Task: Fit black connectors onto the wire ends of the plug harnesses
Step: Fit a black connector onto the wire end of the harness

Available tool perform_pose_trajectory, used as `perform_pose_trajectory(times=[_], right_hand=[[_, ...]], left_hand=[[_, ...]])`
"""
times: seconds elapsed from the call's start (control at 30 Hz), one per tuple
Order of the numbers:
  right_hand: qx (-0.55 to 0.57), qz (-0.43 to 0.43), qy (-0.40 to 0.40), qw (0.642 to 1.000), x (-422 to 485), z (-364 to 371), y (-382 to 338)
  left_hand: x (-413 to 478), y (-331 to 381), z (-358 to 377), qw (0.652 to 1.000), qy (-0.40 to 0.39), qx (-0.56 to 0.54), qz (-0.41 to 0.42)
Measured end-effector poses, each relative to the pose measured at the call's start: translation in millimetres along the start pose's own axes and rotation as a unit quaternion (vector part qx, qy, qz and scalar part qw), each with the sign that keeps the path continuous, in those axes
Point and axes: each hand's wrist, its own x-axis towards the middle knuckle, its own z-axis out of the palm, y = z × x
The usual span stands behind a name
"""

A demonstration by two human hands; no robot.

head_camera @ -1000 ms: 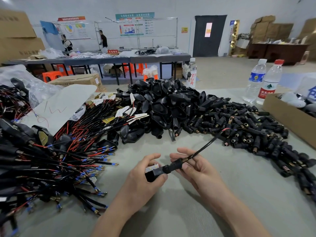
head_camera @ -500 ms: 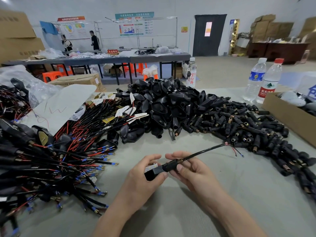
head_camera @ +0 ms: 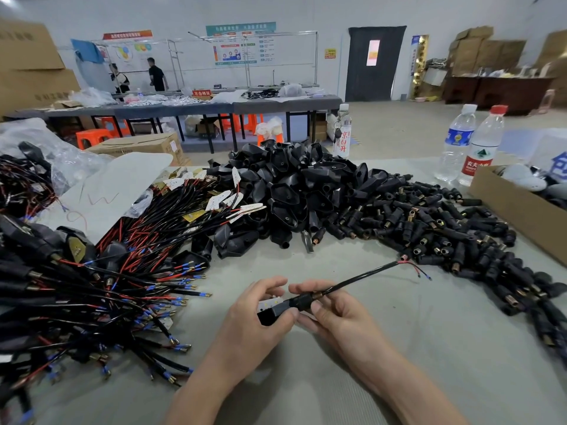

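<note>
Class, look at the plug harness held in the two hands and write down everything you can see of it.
The plug harness is a short black cable that looks rubbery. At one end is a blocky black plug with a pale label, then a black sleeve with a brass-coloured collar. The left hand grips the plug and the right hand pinches the sleeve. The cable slants up to the right over the grey table, ending in thin red and blue-tipped wires.

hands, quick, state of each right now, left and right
Left hand: grips the harness's black plug.
Right hand: pinches the black connector on the cable.
</note>
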Motion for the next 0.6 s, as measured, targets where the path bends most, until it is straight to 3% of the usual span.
perform_pose_trajectory(times=[0.2, 0.6], right_hand=[[0.012, 0.005, 0.037, 0.999, 1, 0, -3], [0.021, 0.021, 0.060, 0.998, 1, -9, -15]], left_hand=[[1, -6, -9, 0.997, -0.003, -0.064, -0.032], [4, -13, -17, 0.998, -0.034, -0.047, -0.019]])
